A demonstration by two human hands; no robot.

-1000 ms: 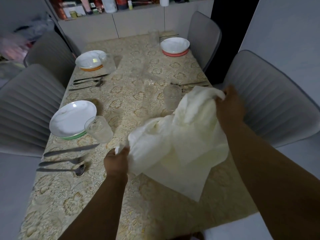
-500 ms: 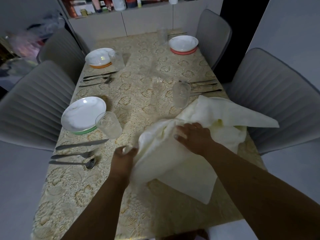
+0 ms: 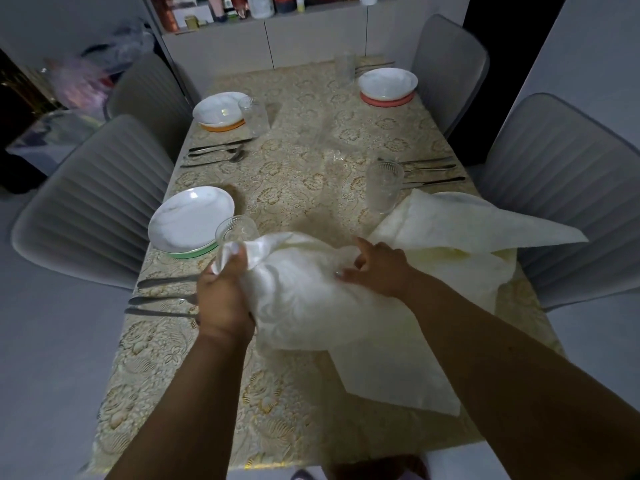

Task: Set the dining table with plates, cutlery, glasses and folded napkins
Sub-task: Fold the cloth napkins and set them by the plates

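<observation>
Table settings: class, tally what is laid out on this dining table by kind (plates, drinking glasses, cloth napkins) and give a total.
Plates: 3, on a green base, an orange base and a red base.
Drinking glasses: 4, near left, far left, near right, far right.
Cloth napkins: 1, held by the left hand and right hand.
Total: 8

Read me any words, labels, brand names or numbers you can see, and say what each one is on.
None can be read.
Bottles and jars on the back counter: labels too small and blurred.
Plates, glasses, cutlery, napkin, tablecloth: no text, only floral pattern.
</observation>
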